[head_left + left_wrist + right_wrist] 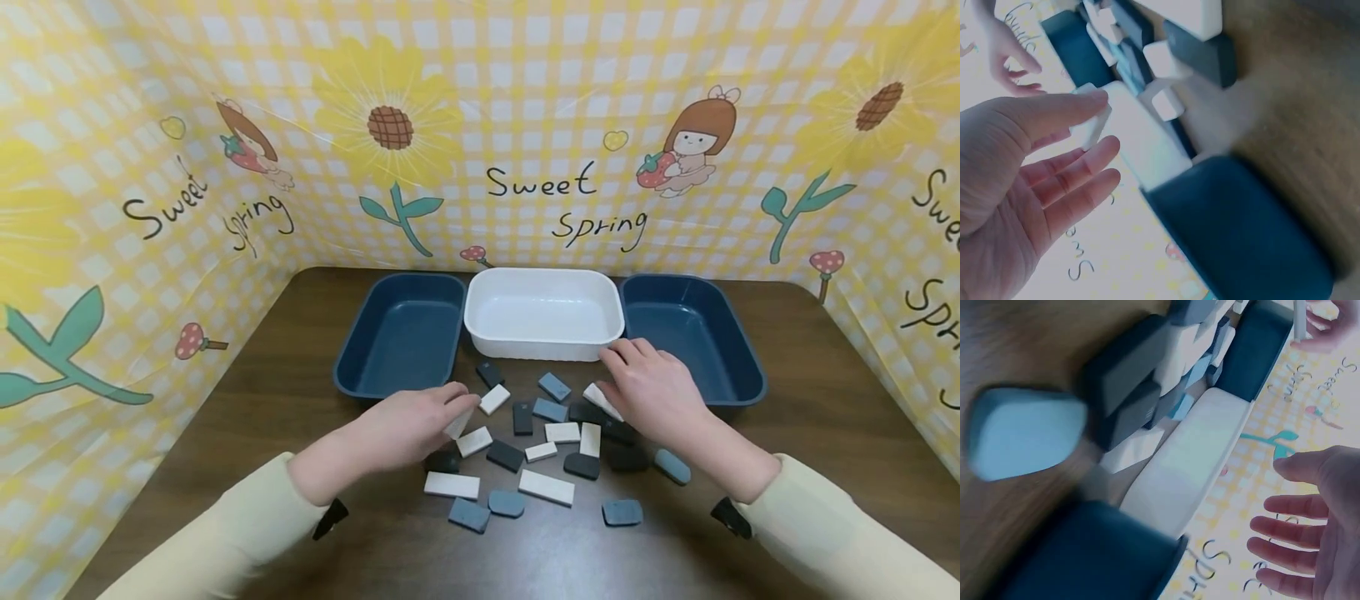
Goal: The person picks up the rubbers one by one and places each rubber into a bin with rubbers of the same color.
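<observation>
Thumb and fingertips of my left hand point(405, 423) pinch a small white eraser point(1092, 128) above the left side of a scatter of erasers. My right hand point(654, 387) hovers over the scatter's right side, close to a white eraser point(602, 401) that it partly hides in the head view. In the right wrist view its fingers are spread and nothing is between them. White, blue-grey and black erasers lie below and between the hands, among them a long white eraser point(547, 488), a black eraser point(506, 455) and a blue-grey eraser point(672, 467).
Behind the erasers stands a white bin point(543, 348), flanked by a dark blue bin point(348, 387) at left and another dark blue bin point(752, 387) at right. All sit on a brown wooden table point(247, 358). A yellow checked cloth point(517, 100) encloses the back and sides.
</observation>
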The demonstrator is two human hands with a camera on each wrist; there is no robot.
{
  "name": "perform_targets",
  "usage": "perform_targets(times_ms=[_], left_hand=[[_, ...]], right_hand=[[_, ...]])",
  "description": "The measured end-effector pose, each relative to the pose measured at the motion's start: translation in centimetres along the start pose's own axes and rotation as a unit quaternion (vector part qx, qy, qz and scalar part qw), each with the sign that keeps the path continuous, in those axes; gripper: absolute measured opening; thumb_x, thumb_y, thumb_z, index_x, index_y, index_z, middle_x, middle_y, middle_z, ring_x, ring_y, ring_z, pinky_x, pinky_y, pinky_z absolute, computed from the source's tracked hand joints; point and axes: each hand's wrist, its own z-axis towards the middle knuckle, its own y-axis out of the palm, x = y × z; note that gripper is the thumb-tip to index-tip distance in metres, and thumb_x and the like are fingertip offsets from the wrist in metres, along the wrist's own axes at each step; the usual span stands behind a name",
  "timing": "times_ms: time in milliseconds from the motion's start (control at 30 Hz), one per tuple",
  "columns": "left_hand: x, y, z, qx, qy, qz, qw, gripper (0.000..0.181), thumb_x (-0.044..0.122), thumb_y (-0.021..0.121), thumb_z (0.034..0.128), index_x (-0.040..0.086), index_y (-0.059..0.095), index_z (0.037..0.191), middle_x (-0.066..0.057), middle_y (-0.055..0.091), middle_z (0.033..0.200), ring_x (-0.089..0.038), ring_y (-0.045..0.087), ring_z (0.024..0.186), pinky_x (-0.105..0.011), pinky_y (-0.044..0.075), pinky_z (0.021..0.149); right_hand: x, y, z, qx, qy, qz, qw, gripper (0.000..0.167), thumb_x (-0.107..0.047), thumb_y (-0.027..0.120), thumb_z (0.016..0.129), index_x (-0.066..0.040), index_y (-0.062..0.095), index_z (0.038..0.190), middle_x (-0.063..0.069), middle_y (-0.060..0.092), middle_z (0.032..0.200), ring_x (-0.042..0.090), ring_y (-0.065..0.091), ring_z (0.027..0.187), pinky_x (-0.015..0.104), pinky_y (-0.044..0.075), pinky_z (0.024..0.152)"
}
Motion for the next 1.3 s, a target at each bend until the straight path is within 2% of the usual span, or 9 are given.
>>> perform_targets(times_ms=[167,333,567,767,867,967,1200,1300], left_hand=[[-0.9,-1.0,-0.4,0.024,-0.015,0.000,0.9996,0.053,0.012,0.078,0.0816,0.004,0.057,0.129,-0.009,0.062,0.115,-0.015,0.063,0.088,-0.029,0.055,0.075],[-2.2,-1.7,-1.0,0.040,-0.033,0.010,0.9986,0.054,0.015,0.078,0.0825,0.003,0.056,0.131,-0.010,0.062,0.118,-0.017,0.063,0.091,-0.033,0.054,0.077],[-4.4,-2.6,-1.6,0.030,-0.087,0.018,0.9956,0.055,0.020,0.077,0.0844,0.003,0.056,0.132,-0.013,0.061,0.119,-0.021,0.063,0.095,-0.039,0.054,0.080],[-7.3,-2.8,-1.5,0.025,-0.127,0.030,0.9911,0.056,0.020,0.078,0.0836,-0.001,0.055,0.130,-0.015,0.061,0.115,-0.023,0.063,0.091,-0.039,0.054,0.076],[-8.8,-3.0,-1.0,0.014,-0.138,0.035,0.9897,0.055,0.019,0.078,0.0832,-0.002,0.055,0.129,-0.016,0.061,0.115,-0.025,0.063,0.091,-0.040,0.054,0.076],[-10.1,-3.2,-0.2,-0.012,-0.162,0.033,0.9861,0.056,0.018,0.077,0.0839,0.000,0.054,0.131,-0.017,0.061,0.117,-0.026,0.063,0.092,-0.042,0.053,0.078],[-12.9,-3.2,1.8,-0.062,-0.210,0.015,0.9755,0.053,0.011,0.074,0.0857,-0.001,0.052,0.133,-0.020,0.060,0.119,-0.030,0.060,0.099,-0.047,0.049,0.088],[-13.9,-3.1,2.4,-0.076,-0.236,0.011,0.9686,0.053,0.012,0.073,0.0863,0.001,0.053,0.133,-0.020,0.059,0.122,-0.031,0.059,0.103,-0.048,0.047,0.091]], right_hand=[[-1.0,0.0,1.2,-0.004,-0.030,-0.005,0.9995,0.049,-0.028,0.081,0.080,-0.002,0.063,0.117,0.017,0.063,0.113,0.032,0.060,0.099,0.040,0.054,0.071],[-1.8,0.2,2.1,-0.007,-0.043,-0.002,0.9990,0.051,-0.029,0.081,0.080,-0.003,0.062,0.120,0.016,0.062,0.116,0.031,0.060,0.101,0.040,0.054,0.072],[-3.2,0.9,3.4,-0.012,-0.061,0.005,0.9981,0.048,-0.029,0.078,0.083,-0.004,0.061,0.119,0.014,0.061,0.116,0.030,0.060,0.102,0.039,0.054,0.072],[-4.6,1.5,4.5,-0.025,-0.078,0.009,0.9966,0.048,-0.033,0.076,0.085,-0.006,0.059,0.122,0.012,0.061,0.116,0.027,0.062,0.098,0.036,0.054,0.069],[-5.2,2.0,5.0,-0.029,-0.091,0.027,0.9950,0.049,-0.032,0.076,0.085,-0.006,0.059,0.123,0.011,0.061,0.116,0.025,0.062,0.098,0.035,0.054,0.071],[-5.9,2.5,5.6,-0.042,-0.111,0.043,0.9920,0.053,-0.032,0.076,0.085,-0.007,0.057,0.128,0.012,0.059,0.120,0.025,0.060,0.104,0.036,0.054,0.076],[-8.4,3.4,7.2,-0.124,-0.148,0.062,0.9794,0.071,-0.037,0.070,0.089,-0.009,0.041,0.147,0.014,0.041,0.147,0.027,0.046,0.128,0.041,0.045,0.097],[-9.3,3.9,7.8,-0.137,-0.159,0.069,0.9752,0.075,-0.039,0.069,0.090,-0.011,0.035,0.151,0.013,0.033,0.153,0.027,0.041,0.132,0.041,0.041,0.101]])
